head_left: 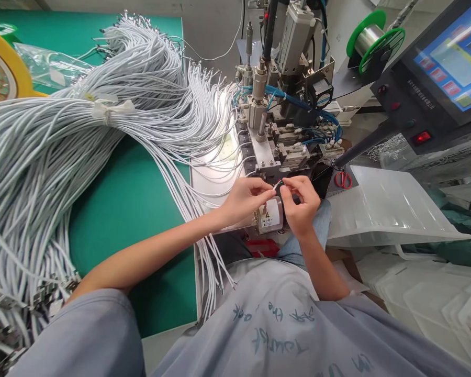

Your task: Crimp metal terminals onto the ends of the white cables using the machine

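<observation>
Between my two hands is the end of a white cable (275,187), where thin coloured wires fan out. My left hand (248,198) pinches the white sheath with thumb and forefinger. My right hand (299,201) is closed at the wire tips, thumb against forefinger, and seems to grip the coloured wires. Both hands are just in front of a bench machine (265,149) with metal cylinders and blue air tubes. Below them sits a round housing with a white label (270,214). A big bundle of white cables (113,118), tied with a white band, spreads to the left.
The cables lie over a green table mat (102,193). At the right stand a tilted touch screen (455,57), a green wire spool (371,42), red-handled scissors (343,179) and a translucent plastic sheet (392,209). A yellow fan (13,57) is at far left.
</observation>
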